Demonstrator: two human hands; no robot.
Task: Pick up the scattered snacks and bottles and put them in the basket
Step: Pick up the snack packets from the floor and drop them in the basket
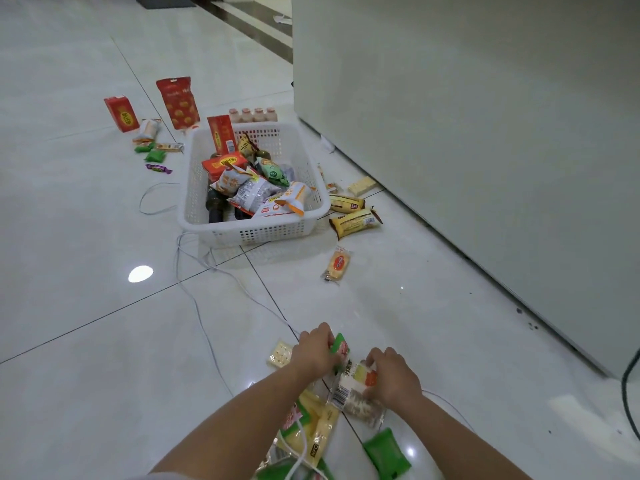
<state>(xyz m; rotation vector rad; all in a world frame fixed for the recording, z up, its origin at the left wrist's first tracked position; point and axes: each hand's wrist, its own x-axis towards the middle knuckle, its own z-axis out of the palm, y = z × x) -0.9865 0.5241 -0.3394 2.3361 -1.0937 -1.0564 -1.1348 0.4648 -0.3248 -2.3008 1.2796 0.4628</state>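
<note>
A white perforated basket (254, 233) stands on the tiled floor ahead, holding several snack packs, red boxes and dark bottles. Low in the view, my left hand (317, 351) is closed on a green-and-red snack packet (341, 348). My right hand (393, 375) grips a clear cracker packet (353, 386) with a yellow and orange label. Under my arms lie a yellowish snack bag (318, 427) and a green packet (386, 453). A square cracker pack (280, 354) lies just left of my left hand.
Brown-yellow snack bars (355, 221), an orange packet (337, 265) and a pale bar (362, 186) lie right of the basket. Red boxes (121, 113), a red bag (178, 102), green candies (154, 155) and small bottles (252, 115) sit behind and left. White cables (194, 299) cross the floor. A large white cabinet (467, 133) stands right.
</note>
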